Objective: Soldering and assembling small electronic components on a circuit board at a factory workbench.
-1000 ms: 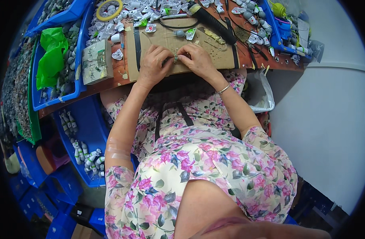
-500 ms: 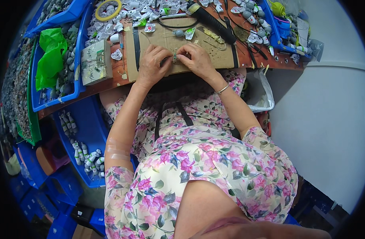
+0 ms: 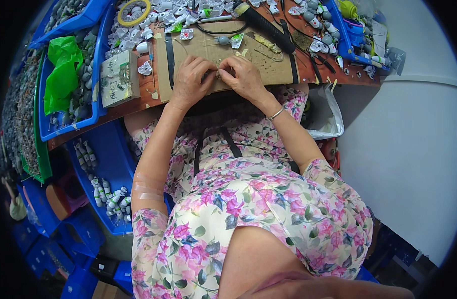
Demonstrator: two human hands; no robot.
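Cardboard sheet (image 3: 268,62) lies under both hands (image 3: 219,75), fingertips pinching 1 tiny part (image 3: 219,74) between them.

A single fisheye view from a camera worn on the person's head, looking steeply down over the chest and lap. The surface (image 3: 138,102) sits at the top of the picture, fairly near; straight edges bend toward the dark round rim. Forearms enter from below.

Short-sleeved floral dress (image 3: 248,209), thin silver bracelet (image 3: 275,114), plasters on forearm (image 3: 147,187)
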